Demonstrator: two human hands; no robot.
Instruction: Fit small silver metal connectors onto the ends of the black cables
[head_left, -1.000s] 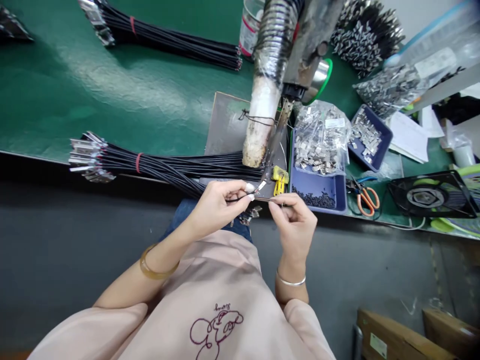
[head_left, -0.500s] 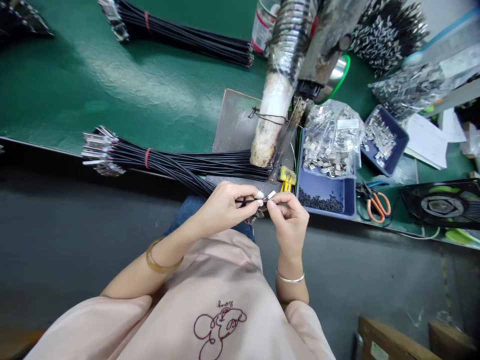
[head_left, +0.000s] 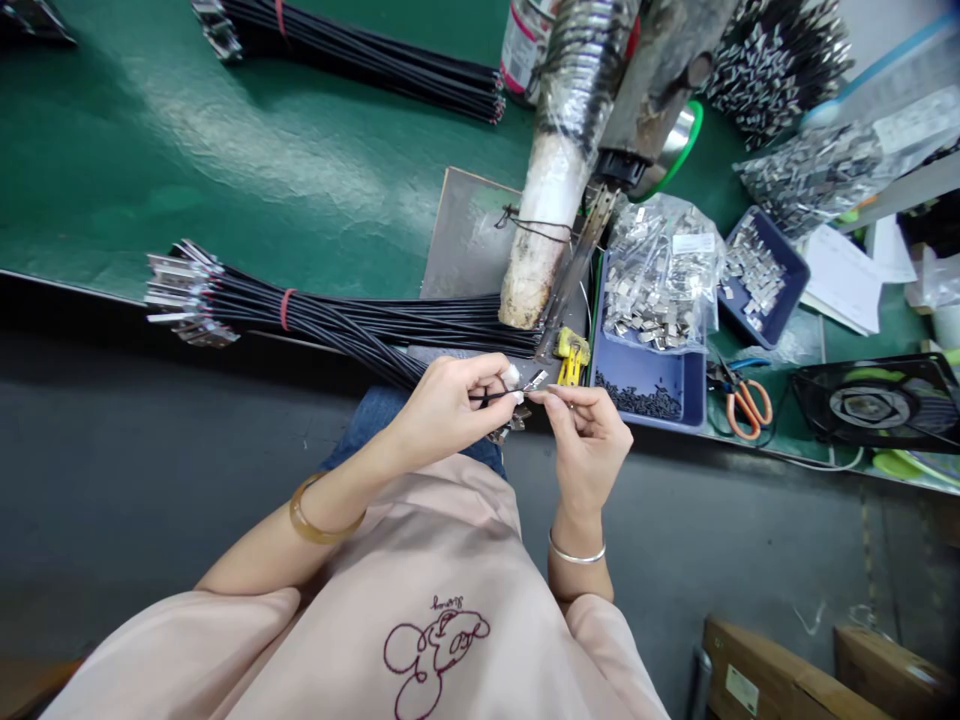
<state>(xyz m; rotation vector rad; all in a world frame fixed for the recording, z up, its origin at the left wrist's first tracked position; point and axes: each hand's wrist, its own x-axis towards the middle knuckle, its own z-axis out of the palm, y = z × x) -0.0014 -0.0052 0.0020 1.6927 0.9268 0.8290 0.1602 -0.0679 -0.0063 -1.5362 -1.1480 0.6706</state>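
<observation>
My left hand [head_left: 461,405] pinches a black cable [head_left: 491,397] between thumb and fingers, close to its end. A small silver metal connector [head_left: 537,380] sticks out from that end, tilted up to the right. My right hand [head_left: 592,430] is closed in a pinch just right of the connector; whatever its fingertips hold is too small to make out. Behind my hands, a bundle of black cables [head_left: 390,318] tied with a red band lies along the table edge. More metal connector ends [head_left: 511,425] show below my left fingertips.
A pipe wrapped in white [head_left: 536,240] and a metal arm [head_left: 574,275] come down over a grey board [head_left: 466,235]. Right of them are a yellow tool [head_left: 572,358], a blue tray [head_left: 694,395] with bagged metal shells and black bits, orange-handled pliers [head_left: 748,408] and a fan [head_left: 874,405].
My right fingertips have shifted slightly right, away from the connector. The connector has tipped a little and shows more of its metal face. My left hand keeps its pinch on the cable.
</observation>
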